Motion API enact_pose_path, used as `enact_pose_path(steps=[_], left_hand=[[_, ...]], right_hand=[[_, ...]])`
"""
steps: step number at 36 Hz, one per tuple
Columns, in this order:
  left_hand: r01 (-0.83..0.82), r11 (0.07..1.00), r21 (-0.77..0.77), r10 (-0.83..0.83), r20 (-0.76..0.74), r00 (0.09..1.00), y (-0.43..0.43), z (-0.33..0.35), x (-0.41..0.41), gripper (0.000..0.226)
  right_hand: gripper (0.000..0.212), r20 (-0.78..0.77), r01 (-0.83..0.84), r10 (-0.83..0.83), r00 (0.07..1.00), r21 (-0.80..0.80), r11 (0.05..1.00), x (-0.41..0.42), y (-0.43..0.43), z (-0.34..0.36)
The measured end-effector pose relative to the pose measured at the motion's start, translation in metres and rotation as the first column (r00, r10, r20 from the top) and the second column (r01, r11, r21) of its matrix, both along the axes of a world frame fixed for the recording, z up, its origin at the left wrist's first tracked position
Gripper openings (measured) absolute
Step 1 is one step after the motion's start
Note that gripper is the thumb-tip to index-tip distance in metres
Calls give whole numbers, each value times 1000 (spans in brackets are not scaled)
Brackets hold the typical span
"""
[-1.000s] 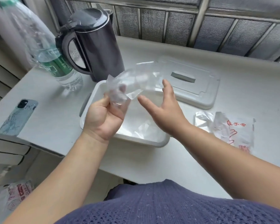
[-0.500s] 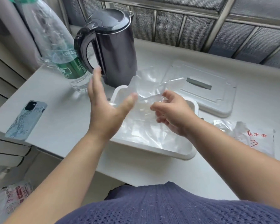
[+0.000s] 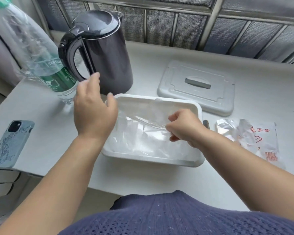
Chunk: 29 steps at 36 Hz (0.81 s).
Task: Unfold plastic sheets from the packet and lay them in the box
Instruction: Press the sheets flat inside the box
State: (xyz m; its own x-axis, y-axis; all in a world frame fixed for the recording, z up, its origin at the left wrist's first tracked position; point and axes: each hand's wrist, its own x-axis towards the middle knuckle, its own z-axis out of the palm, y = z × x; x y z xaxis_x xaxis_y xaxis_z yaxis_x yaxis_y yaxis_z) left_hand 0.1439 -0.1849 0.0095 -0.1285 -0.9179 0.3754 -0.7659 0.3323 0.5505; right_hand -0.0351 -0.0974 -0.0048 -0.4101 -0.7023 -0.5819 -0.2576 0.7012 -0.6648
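A second ago the left hand (image 3: pixel 94 114) held a crumpled sheet (image 3: pixel 143 122) up above the box (image 3: pixel 151 161) while the right hand (image 3: pixel 185 128) was open. The sheet has since passed over to the right hand, which now pinches its near edge with curled fingers, low over the right side of the box. The left hand has let go: its fingers are apart and relaxed over the box's far left corner, in front of the kettle (image 3: pixel 107 53), and it holds nothing.

The sheet has come down and spreads flat across the box, over other sheets already lying inside. This one looks almost laid; it probably only needs releasing. The packet (image 3: pixel 258 138) lies on the table (image 3: pixel 49 133) just right of the box, towards the right edge.
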Motion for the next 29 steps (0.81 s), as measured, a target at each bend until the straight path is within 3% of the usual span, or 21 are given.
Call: enact_pose_path(steps=[2,3,5,7,9,11,14,17,20,25,27,29], left_hand=[[270,958,-94,-272,-1,962,8,4,-11,40],[438,897,-61,-437,30,899,13,2,-16,34],[656,727,203,-682,107,723,21,-4,-27,29],[615,599,513,-786,231,573,21,-19,-35,33],[497,536,682,-831,324,452,17,-32,-39,40],[408,529,745,-847,427,318,13,-41,-39,50],[300,588,751,-807,571,152,8,-52,-36,60],[289,645,708,-756,648,100,4,-60,-32,60],[311,674,670,-714,699,42,2,-62,-31,61],[363,679,639,-700,712,55,1,-62,-32,58],[366,675,641,-703,709,54,1,-62,-33,59],[368,672,643,-706,706,55,1,-62,-35,59]], right_hand=[[33,-2,39,-39,999,0,999,3,-2,-7],[30,-4,41,-41,999,17,999,6,-3,-9],[23,-38,-15,18,999,72,997,8,-4,-10],[12,-112,-141,157,981,139,980,10,-4,-8],[7,-217,-281,339,915,260,924,10,-4,-6],[10,-299,-368,489,820,379,849,10,-4,-5],[21,-399,-418,596,697,450,790,10,-4,-4],[28,-442,-456,648,620,469,756,13,-2,-9],[15,-431,-478,706,563,527,703,18,1,-10],[8,-581,-488,690,432,492,721,20,-5,-4],[19,-607,-584,703,371,437,685,22,-9,-11],[36,-528,-658,775,348,451,603,23,-9,-24]])
